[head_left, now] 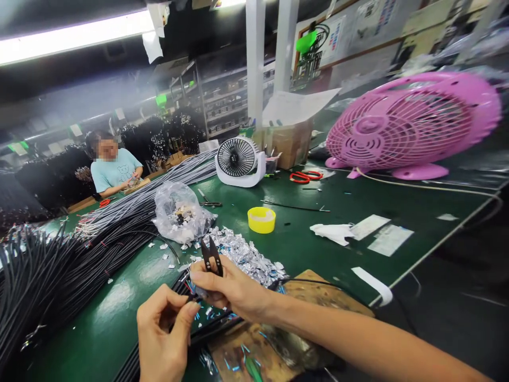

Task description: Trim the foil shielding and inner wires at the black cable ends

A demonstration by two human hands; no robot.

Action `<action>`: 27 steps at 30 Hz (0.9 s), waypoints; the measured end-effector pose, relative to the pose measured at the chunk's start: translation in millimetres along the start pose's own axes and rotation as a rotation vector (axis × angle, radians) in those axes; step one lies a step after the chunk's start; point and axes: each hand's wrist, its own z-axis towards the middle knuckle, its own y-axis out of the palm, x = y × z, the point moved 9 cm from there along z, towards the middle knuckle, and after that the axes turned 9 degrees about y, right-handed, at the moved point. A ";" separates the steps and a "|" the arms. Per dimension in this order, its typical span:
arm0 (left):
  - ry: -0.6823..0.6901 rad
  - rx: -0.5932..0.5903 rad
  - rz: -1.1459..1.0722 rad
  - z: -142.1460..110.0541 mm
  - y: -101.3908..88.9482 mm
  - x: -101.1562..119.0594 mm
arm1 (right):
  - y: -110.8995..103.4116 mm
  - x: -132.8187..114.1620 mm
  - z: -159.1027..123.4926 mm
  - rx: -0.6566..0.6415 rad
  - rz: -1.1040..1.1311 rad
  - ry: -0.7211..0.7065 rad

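Green workbench point(296, 254) strewn with foil scraps point(246, 252), black snips point(205, 257) clasped above by right hand point(230, 284), long axis near upright, parted tips pointed up, dark cable point(189, 298) pinched by left hand point(164, 331), clear bag point(169, 201) part-filled with beige bits point(183, 213), pale contents point(262, 214) held in yellow tub point(261, 227)

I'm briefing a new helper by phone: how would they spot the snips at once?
On the green table, find the silver foil heap. In front of it, the right hand grips the snips, two dark blades pointing up. Unlike the red-handled scissors near the pink fan, they are held and show no red.
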 end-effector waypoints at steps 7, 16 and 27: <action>-0.068 -0.028 -0.012 -2.0 3.2 -9.1 | -3.9 -29.5 -10.3 0.139 -0.491 -0.329; -0.112 -0.083 -0.024 0.5 6.1 -17.6 | 16.0 -33.0 -23.3 0.075 -0.853 -0.654; 0.211 -0.074 0.152 1.8 -1.5 12.3 | 14.6 -10.2 -9.4 -0.131 -0.169 -0.136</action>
